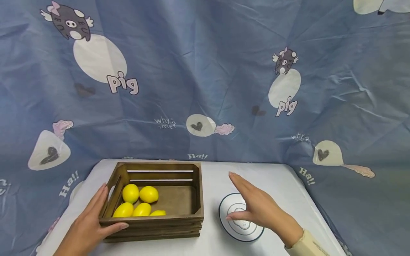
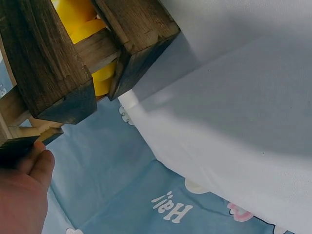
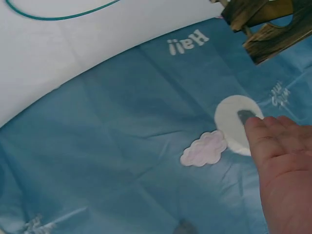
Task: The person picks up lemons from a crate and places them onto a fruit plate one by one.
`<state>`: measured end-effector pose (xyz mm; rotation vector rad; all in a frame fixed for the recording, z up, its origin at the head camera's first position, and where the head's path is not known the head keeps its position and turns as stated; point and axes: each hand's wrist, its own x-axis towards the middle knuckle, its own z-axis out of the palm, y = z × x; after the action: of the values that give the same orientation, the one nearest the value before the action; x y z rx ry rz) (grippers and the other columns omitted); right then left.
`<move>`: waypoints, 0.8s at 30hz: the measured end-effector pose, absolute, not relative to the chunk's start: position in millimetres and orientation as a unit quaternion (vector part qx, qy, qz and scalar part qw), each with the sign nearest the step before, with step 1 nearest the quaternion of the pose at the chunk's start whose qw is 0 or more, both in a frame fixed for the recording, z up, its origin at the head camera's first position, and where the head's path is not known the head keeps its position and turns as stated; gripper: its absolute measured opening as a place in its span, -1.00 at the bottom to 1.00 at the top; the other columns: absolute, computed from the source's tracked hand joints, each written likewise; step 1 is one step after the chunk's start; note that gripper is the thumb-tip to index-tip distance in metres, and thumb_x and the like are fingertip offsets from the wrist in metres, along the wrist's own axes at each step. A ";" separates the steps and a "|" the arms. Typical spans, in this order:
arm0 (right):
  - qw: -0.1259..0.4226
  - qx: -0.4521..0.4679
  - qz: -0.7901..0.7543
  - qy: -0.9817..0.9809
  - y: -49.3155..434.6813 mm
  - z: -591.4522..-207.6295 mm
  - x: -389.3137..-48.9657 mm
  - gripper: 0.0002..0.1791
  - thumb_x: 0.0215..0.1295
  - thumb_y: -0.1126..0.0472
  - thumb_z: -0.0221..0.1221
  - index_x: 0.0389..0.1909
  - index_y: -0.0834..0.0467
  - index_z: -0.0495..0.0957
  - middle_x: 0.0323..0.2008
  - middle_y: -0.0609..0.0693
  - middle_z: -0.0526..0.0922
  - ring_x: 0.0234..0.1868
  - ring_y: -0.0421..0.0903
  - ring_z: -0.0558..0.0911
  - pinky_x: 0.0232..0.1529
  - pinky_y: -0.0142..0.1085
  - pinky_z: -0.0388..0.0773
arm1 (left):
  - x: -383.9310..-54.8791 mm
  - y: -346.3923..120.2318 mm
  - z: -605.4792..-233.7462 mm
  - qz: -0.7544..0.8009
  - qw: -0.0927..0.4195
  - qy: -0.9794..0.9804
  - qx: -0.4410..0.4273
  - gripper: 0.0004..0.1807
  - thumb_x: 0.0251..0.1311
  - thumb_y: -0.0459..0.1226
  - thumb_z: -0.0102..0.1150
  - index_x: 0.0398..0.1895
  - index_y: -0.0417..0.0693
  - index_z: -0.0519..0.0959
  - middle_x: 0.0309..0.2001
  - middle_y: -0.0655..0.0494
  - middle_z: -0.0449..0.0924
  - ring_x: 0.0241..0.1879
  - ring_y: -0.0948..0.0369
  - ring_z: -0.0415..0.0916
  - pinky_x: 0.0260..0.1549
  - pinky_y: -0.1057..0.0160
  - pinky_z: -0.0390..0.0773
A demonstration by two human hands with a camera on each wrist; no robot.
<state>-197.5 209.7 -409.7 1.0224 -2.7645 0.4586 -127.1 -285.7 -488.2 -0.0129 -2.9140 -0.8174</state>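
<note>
A brown wooden slatted crate (image 1: 150, 227) stands on the left part of the white table with several yellow lemons (image 1: 148, 194) inside, mostly toward its left side. My left hand (image 1: 86, 224) is at the crate's front left corner, its straight fingers along the left side and its thumb across the front rim. In the left wrist view, its fingertips are right at the crate's edge. Right of the crate sits a round white lid (image 1: 229, 227) with a dark blue rim. Above it my right hand (image 1: 261, 206) holds nothing, thumb and fingers spread apart toward the crate.
White cloth covers the table (image 1: 211, 177). Behind and at both sides hangs a blue curtain (image 1: 205, 89) printed with pigs and lettering. The lid stands close to the crate's right wall.
</note>
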 end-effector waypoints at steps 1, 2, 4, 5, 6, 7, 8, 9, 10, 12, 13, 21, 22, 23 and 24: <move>0.079 0.345 0.157 -0.922 205.9 -409.0 -199.2 0.31 0.08 -0.56 0.32 0.70 0.04 0.03 0.60 0.00 0.22 0.53 -0.02 0.35 0.33 0.02 0.51 | -127.2 -285.6 -487.9 -0.270 0.057 -0.961 -0.004 0.60 -0.11 0.43 0.45 0.71 -0.07 -0.39 0.69 -0.19 -0.45 0.44 -0.50 0.05 0.13 -0.60 0.25; 0.078 0.349 0.160 -0.920 202.2 -408.3 -200.8 0.30 0.09 -0.55 0.32 0.70 0.04 0.04 0.60 -0.01 0.22 0.52 -0.03 0.35 0.33 0.01 0.50 | -127.2 -285.5 -487.5 -0.272 0.056 -0.961 -0.005 0.60 -0.11 0.43 0.45 0.71 -0.07 -0.39 0.69 -0.19 -0.45 0.44 -0.50 0.05 0.13 -0.60 0.25; 0.075 0.358 0.165 -0.916 194.9 -406.8 -204.4 0.27 0.10 -0.53 0.33 0.69 0.03 0.06 0.60 -0.03 0.23 0.52 -0.05 0.35 0.35 0.00 0.49 | -126.8 -285.3 -486.6 -0.275 0.053 -0.960 -0.005 0.60 -0.10 0.43 0.45 0.71 -0.08 -0.39 0.69 -0.19 -0.46 0.45 -0.50 0.04 0.13 -0.60 0.25; 0.074 0.364 0.168 -0.913 191.3 -406.0 -206.3 0.26 0.11 -0.51 0.34 0.69 0.02 0.07 0.60 -0.04 0.23 0.52 -0.06 0.35 0.35 -0.01 0.49 | -126.6 -285.4 -486.6 -0.277 0.054 -0.959 -0.006 0.60 -0.10 0.42 0.46 0.71 -0.07 -0.39 0.69 -0.18 -0.46 0.45 -0.50 0.04 0.14 -0.60 0.24; 0.071 0.368 0.170 -0.911 187.6 -405.8 -208.6 0.25 0.11 -0.50 0.36 0.69 0.00 0.07 0.60 -0.06 0.23 0.52 -0.07 0.35 0.35 -0.02 0.49 | -126.4 -285.5 -486.7 -0.280 0.053 -0.959 -0.006 0.60 -0.10 0.42 0.46 0.71 -0.07 -0.39 0.69 -0.18 -0.46 0.46 -0.50 0.03 0.14 -0.60 0.24; 0.070 0.373 0.172 -0.909 183.9 -405.4 -210.9 0.25 0.11 -0.47 0.38 0.69 -0.01 0.07 0.60 -0.07 0.23 0.52 -0.09 0.35 0.35 -0.03 0.49 | -126.4 -285.7 -486.8 -0.281 0.052 -0.958 -0.005 0.60 -0.10 0.42 0.46 0.71 -0.06 -0.39 0.69 -0.18 -0.47 0.46 -0.50 0.02 0.15 -0.60 0.23; 0.068 0.377 0.174 -0.907 180.5 -405.1 -213.0 0.24 0.11 -0.45 0.41 0.69 -0.03 0.07 0.60 -0.08 0.22 0.52 -0.10 0.35 0.36 -0.04 0.49 | -126.4 -286.1 -487.0 -0.284 0.051 -0.958 -0.005 0.59 -0.10 0.42 0.46 0.71 -0.05 -0.39 0.69 -0.17 -0.47 0.46 -0.50 0.01 0.15 -0.60 0.23; 0.066 0.380 0.175 -0.906 177.3 -405.1 -215.0 0.23 0.11 -0.43 0.43 0.69 -0.04 0.08 0.60 -0.10 0.22 0.52 -0.11 0.34 0.36 -0.04 0.48 | -126.5 -286.5 -487.3 -0.285 0.051 -0.957 -0.005 0.60 -0.11 0.41 0.47 0.71 -0.04 -0.39 0.69 -0.16 -0.48 0.47 -0.50 0.00 0.15 -0.60 0.22; 0.065 0.383 0.176 -0.904 174.2 -404.6 -216.8 0.23 0.11 -0.40 0.45 0.69 -0.04 0.08 0.60 -0.10 0.23 0.52 -0.11 0.34 0.36 -0.04 0.48 | -126.6 -286.8 -487.7 -0.288 0.052 -0.956 -0.006 0.59 -0.11 0.41 0.48 0.72 -0.03 -0.38 0.69 -0.16 -0.47 0.48 -0.49 -0.01 0.16 -0.60 0.22; 0.065 0.391 0.174 -0.901 168.2 -404.2 -220.2 0.21 0.12 -0.35 0.47 0.68 -0.04 0.09 0.60 -0.10 0.24 0.52 -0.11 0.35 0.35 -0.04 0.49 | -127.0 -287.3 -488.1 -0.290 0.051 -0.956 -0.006 0.59 -0.12 0.41 0.48 0.72 -0.02 -0.38 0.70 -0.14 -0.47 0.49 -0.48 -0.02 0.16 -0.60 0.22; 0.067 0.396 0.173 -0.899 165.1 -403.8 -221.8 0.19 0.13 -0.33 0.48 0.68 -0.02 0.11 0.59 -0.09 0.26 0.52 -0.09 0.35 0.35 -0.04 0.49 | -127.1 -287.4 -488.0 -0.291 0.053 -0.955 -0.006 0.59 -0.12 0.41 0.48 0.72 -0.03 -0.38 0.70 -0.14 -0.47 0.49 -0.47 -0.02 0.16 -0.59 0.22; 0.052 0.440 0.162 -0.882 134.1 -404.4 -234.5 0.06 0.21 -0.24 0.47 0.61 0.10 0.24 0.52 0.03 0.38 0.48 -0.04 0.42 0.37 -0.08 0.47 | -125.2 -286.8 -486.6 -0.300 0.061 -0.952 -0.010 0.59 -0.11 0.37 0.51 0.72 -0.05 -0.36 0.70 -0.14 -0.45 0.51 -0.46 -0.04 0.18 -0.57 0.23; 0.045 0.443 0.158 -0.881 130.2 -404.4 -235.2 0.05 0.21 -0.24 0.47 0.60 0.11 0.25 0.51 0.03 0.39 0.48 -0.04 0.42 0.37 -0.09 0.47 | -124.8 -286.3 -486.7 -0.302 0.064 -0.951 -0.012 0.59 -0.12 0.36 0.52 0.72 -0.06 -0.35 0.70 -0.15 -0.44 0.51 -0.46 -0.03 0.18 -0.57 0.23; 0.038 0.447 0.155 -0.880 126.4 -404.2 -235.9 0.03 0.23 -0.23 0.47 0.59 0.11 0.27 0.51 0.02 0.39 0.47 -0.04 0.43 0.38 -0.09 0.47 | -124.4 -285.6 -486.9 -0.303 0.066 -0.951 -0.014 0.59 -0.12 0.36 0.52 0.72 -0.06 -0.35 0.70 -0.15 -0.43 0.50 -0.46 -0.02 0.18 -0.56 0.24; 0.034 0.452 0.150 -0.878 122.7 -404.2 -236.7 0.02 0.23 -0.22 0.47 0.59 0.13 0.28 0.51 0.03 0.40 0.47 -0.04 0.43 0.37 -0.09 0.47 | -124.0 -284.9 -487.1 -0.304 0.069 -0.950 -0.016 0.58 -0.12 0.35 0.53 0.72 -0.06 -0.34 0.70 -0.15 -0.42 0.50 -0.46 -0.01 0.17 -0.56 0.25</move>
<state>-236.7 122.7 -404.2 1.3909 -2.7013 0.4619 -124.0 -284.9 -487.1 -0.0485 -2.8609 -0.9144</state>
